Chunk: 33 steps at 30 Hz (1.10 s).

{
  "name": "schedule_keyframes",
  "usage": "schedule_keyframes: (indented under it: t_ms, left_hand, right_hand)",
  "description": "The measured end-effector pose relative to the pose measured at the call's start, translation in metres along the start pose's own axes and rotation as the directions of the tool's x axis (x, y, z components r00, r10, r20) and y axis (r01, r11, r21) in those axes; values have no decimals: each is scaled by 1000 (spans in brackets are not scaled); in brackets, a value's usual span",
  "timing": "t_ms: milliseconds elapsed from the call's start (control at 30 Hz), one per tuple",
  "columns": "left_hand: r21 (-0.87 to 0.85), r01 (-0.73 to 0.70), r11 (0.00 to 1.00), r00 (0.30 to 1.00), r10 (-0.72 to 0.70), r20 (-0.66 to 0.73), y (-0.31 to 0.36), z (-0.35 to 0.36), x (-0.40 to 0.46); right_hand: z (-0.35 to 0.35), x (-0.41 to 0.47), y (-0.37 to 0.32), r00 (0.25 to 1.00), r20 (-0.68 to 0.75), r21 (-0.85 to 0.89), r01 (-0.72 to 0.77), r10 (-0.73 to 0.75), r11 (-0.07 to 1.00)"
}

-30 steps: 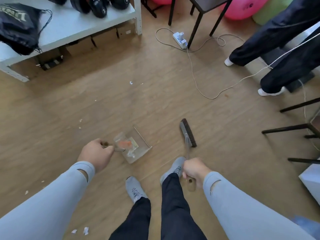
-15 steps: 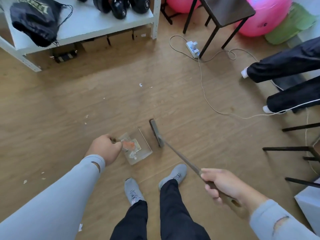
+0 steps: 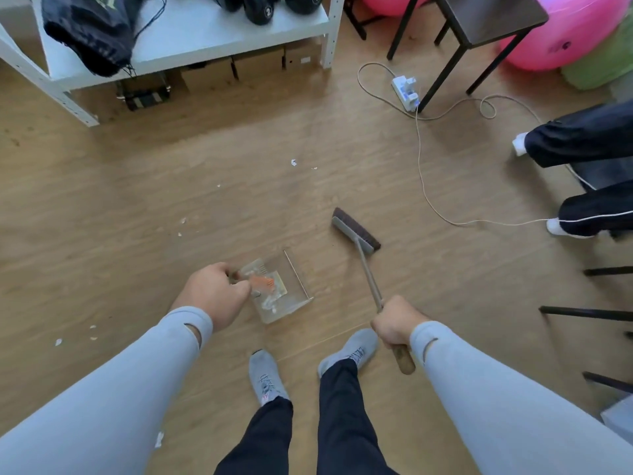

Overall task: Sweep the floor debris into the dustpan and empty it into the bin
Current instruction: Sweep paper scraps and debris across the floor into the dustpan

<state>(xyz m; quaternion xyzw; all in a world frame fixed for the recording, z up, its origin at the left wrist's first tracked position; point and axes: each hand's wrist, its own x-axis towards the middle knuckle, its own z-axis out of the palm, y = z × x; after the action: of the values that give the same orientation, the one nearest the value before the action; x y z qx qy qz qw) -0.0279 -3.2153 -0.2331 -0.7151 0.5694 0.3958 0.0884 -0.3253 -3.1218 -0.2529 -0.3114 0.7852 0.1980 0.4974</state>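
— What worried you there?

— The left hand (image 3: 214, 294) gripped the clear dustpan (image 3: 279, 291), already holding scraps; tilted, it would spill. The right hand (image 3: 397, 323) clutched the broom (image 3: 356, 229), just right of the pan, near a trailing cable (image 3: 422, 173).

— Any writing?

— A "2" on a far dumbbell (image 3: 262, 10). No bin visible.

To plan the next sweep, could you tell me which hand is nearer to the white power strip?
Right. The right hand grips the broom handle below the power strip; the left hand holds the dustpan farther left.
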Motion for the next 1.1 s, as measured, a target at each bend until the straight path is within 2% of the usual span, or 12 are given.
schedule_keyframes:
  t_ms: [67,133,200,267,333,433,567,633,700,833,967,1100]
  left_hand:
    - [-1,3,1000,1000,-3,5,0,-2,-1]
    - [-7,7,1000,1000,-7,19,1,-3,-4]
    - [-16,12,1000,1000,-12,27,3,-4,-6]
    - [-11,12,1000,1000,-12,26,4,-6,-7]
    - [-5,10,1000,1000,-10,25,3,-7,-8]
    - [-9,9,1000,999,-9,31,5,-6,-10]
    - [-21,18,1000,1000,-17,21,4,-5,-13]
    - [-13,17,1000,1000,-17,7,1,-4,-12]
    - [-8,15,1000,1000,-15,5,1,-3,-11]
    - [-29,9,1000,1000,-9,8,3,-4,-11]
    - [-25,0,1000,1000,0,11,2,-4,-12]
    - [-10,0,1000,1000,0,13,0,-5,-14]
  right_hand:
    - [21,-27,10,996,90,-11,21,-20,1000]
    - [20,-52,30,983,166,58,66,-75,996]
    - [0,-72,55,972,212,261,42,-100,965]
    - [-24,-85,81,971,227,460,-33,-81,887]
    - [-37,-93,95,976,206,539,-53,-70,841]
    - [-39,-82,85,995,64,500,32,-74,866]
    - [-21,-28,46,994,-100,288,76,-49,955]
    - [0,-17,26,995,-86,210,66,-48,976]
    - [25,-22,12,999,-4,177,46,-46,983]
    - [44,-55,28,975,201,231,44,-92,972]
    - [5,-77,82,972,218,469,-27,-87,883]
    - [-13,-96,107,986,150,523,-18,-71,852]
